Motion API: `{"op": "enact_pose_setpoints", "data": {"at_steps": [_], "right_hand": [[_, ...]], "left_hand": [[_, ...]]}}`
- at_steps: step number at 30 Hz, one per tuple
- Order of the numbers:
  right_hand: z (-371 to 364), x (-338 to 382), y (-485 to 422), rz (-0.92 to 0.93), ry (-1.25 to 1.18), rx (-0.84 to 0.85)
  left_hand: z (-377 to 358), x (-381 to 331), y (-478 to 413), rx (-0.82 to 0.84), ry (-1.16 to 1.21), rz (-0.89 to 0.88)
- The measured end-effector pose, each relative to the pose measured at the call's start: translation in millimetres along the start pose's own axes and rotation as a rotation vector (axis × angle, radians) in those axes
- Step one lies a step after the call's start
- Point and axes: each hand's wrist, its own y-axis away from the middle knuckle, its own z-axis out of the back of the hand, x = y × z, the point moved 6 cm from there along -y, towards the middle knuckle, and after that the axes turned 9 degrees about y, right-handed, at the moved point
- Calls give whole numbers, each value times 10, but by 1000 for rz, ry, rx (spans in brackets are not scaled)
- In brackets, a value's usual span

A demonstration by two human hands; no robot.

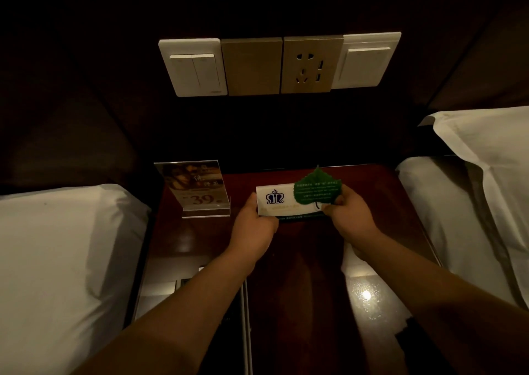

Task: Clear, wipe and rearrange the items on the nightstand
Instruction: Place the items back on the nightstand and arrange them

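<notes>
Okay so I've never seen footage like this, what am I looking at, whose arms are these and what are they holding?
There is no machine: the grips are a person's two bare hands, filmed by one camera worn on the head, looking down. The left hand holds a white card with a blue crest; the right hand pinches a green leaf card at its other end, above a dark nightstand. A clear sign stand sits back left. Beds flank it; switches are above.

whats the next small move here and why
Probably lower both cards onto the dark glossy wooden nightstand, right of the clear acrylic sign stand: the left hand grips the white crested card, the right hand pinches the green leaf-shaped card, overlapping it.
</notes>
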Motion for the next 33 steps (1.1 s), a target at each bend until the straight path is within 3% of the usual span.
{"op": "enact_pose_setpoints", "data": {"at_steps": [12, 19, 25, 28, 33], "right_hand": [[-37, 2, -46, 15, 8, -10], [48, -54, 74, -39, 67, -18], [-99, -131, 639, -122, 31, -21], [-324, -198, 992, -71, 66, 40], [-737, -314, 1592, -36, 90, 267]], "left_hand": [[29, -43, -112, -10, -75, -61], [172, 79, 47, -64, 12, -18], [628, 272, 591, -122, -250, -150], [857, 296, 857, -214, -360, -191], [1084, 460, 1414, -311, -414, -92]]}}
